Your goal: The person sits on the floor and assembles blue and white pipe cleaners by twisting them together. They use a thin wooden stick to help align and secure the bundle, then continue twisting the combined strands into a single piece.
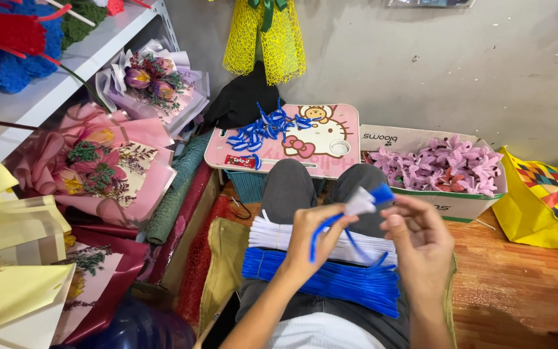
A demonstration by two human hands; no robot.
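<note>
Between the fingertips of both hands, held above the lap, sits a small piece twisted from blue and white pipe cleaners (364, 200). The left hand (314, 236) has its fingers curled and pinched around the blue stem, which loops down below the fingers and bends back up toward the right palm. The right hand (418, 242) has its thumb and forefinger closed on the blue tip at the top of the piece, just right of the white tuft; the other fingers are loosely bent beneath. Directly under the fingers, across the person's grey trousers, lie two bundles of straight pipe cleaners: a white bundle (279, 234) farther from the body and a blue bundle (330, 281) nearer it, touching side by side. Beyond the fingers, past the knees, stands a small pink lap table (330, 155) with a cartoon cat print, and on it lies a loose heap of finished blue pieces (263, 127) beside a red snack bar (240, 161). To the right of the fingers sits a cardboard box (450, 205) filled with purple pipe-cleaner flowers (444, 165), and farther right a yellow bag (544, 200) on the wooden floor. Well to the left of the fingers lie wrapped bouquets (104, 161) in pink, purple and pale yellow paper.
</note>
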